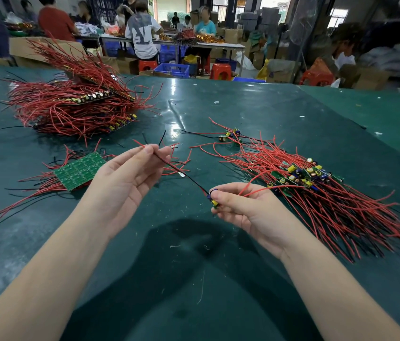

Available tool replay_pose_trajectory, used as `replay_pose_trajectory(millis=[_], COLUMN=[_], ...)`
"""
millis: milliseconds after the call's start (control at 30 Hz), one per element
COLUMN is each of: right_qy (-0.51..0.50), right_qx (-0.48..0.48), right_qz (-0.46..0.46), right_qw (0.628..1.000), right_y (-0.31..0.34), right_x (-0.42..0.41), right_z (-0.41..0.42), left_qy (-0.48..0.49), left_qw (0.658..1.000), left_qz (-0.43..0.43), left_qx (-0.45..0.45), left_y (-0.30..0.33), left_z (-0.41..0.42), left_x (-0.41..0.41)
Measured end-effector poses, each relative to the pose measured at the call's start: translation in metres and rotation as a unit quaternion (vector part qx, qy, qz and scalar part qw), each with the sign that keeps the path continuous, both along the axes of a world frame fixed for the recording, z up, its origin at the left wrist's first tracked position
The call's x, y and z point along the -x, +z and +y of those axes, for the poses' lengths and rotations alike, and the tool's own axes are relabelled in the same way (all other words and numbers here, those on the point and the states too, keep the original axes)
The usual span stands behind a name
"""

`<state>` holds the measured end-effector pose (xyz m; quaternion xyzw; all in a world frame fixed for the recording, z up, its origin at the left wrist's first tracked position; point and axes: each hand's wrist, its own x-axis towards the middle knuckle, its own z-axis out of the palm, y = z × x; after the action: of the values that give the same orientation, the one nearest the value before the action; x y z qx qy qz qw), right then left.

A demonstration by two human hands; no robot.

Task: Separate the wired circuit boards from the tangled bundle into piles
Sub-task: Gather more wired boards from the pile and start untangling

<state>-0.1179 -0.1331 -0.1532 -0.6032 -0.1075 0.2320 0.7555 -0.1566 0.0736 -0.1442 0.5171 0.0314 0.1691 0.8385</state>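
At the green table (pixel 243 99), my right hand (pixel 245 207) pinches one small wired circuit board (pixel 214 199) while my left hand (pixel 130 173) pinches the far end of its black wire (pixel 179 169), drawn taut between them. By my reckoning the sorting is well under way: a sorted pile (pixel 316 188) lies right of my right hand, but the big tangled bundle (pixel 76 104) and a green panel (pixel 79 170) wait to its left. No writing is legible here, perhaps for blur.

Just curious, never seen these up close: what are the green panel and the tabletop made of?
Green panel: looks like rigid circuit board, glossy green coating, gridded with small pale pads. Tabletop: likely a dark green plastic or rubber sheet, smooth, reflecting the lights.
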Motion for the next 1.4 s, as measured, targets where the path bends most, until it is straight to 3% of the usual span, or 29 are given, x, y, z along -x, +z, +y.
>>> replay_pose_trajectory(millis=[133,433,600,1000,1200,1400], right_qy=[-0.007,-0.068,-0.066,0.043,0.097,0.128], right_qx=[0.011,0.139,0.159,0.023,0.017,0.007], right_qz=[-0.019,-0.153,-0.163,0.033,0.030,-0.022], right_qw=[1.000,0.976,0.972,0.998,0.995,0.991], right_y=[-0.001,-0.009,-0.010,0.000,0.000,0.002], right_x=[-0.001,-0.001,0.000,0.000,0.000,0.005], right_z=[-0.001,0.004,0.005,-0.002,-0.002,-0.002], left_qy=[0.027,0.091,0.058,0.037,0.118,0.218], left_qw=[1.000,0.987,0.996,0.989,0.992,0.967], left_qz=[0.005,0.053,0.064,0.059,0.029,0.000], left_qx=[-0.011,-0.120,-0.026,0.129,0.017,-0.130], left_y=[-0.001,-0.004,-0.003,0.004,-0.002,-0.006], left_z=[0.000,-0.006,0.000,0.003,0.001,-0.002], left_x=[-0.001,-0.002,-0.001,-0.002,-0.001,-0.001])
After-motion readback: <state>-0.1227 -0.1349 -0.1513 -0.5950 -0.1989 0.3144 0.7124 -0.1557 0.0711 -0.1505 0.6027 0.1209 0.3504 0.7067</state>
